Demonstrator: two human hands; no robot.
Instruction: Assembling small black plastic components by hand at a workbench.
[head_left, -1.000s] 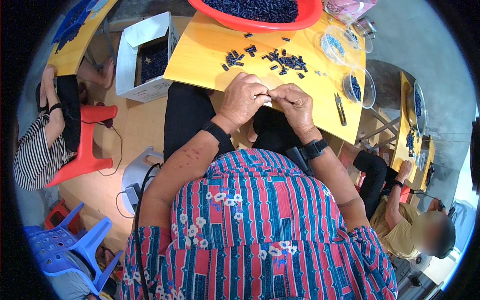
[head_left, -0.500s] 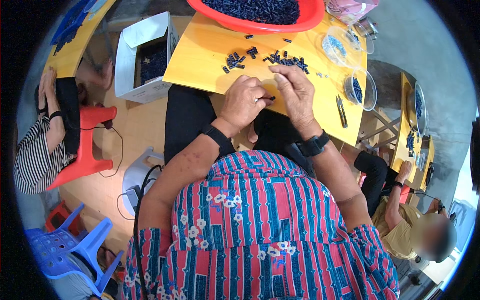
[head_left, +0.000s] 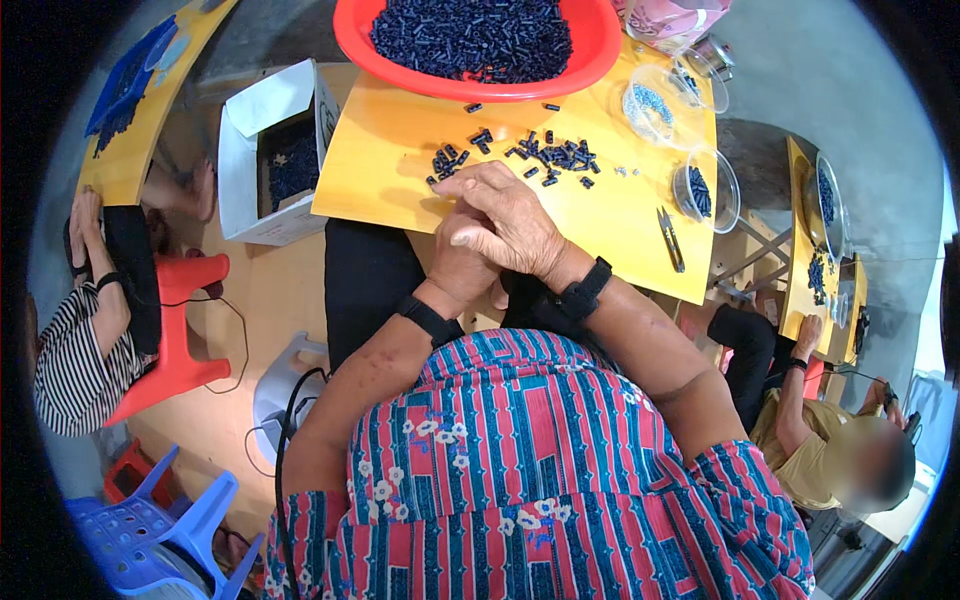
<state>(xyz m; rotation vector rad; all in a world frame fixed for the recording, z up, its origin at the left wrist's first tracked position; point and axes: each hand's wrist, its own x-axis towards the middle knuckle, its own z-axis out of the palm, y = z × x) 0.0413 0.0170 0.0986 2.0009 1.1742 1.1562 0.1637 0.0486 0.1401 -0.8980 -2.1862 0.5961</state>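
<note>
My hands meet at the near edge of a yellow table. My right hand lies over my left hand, fingers curled, and covers most of it. Whatever is between them is hidden. Both wrists wear black bands. Just beyond my fingers lies a loose scatter of small dark plastic parts. Farther back stands a red basin heaped with the same dark parts.
Two clear bowls and small snips lie on the table's right side. A white box of dark parts stands to the left. One person in stripes sits left by a red stool; another person sits right.
My hands were raised with fingertips pinched together over the table edge. They have dropped toward me, and my right hand now rests over my left.
</note>
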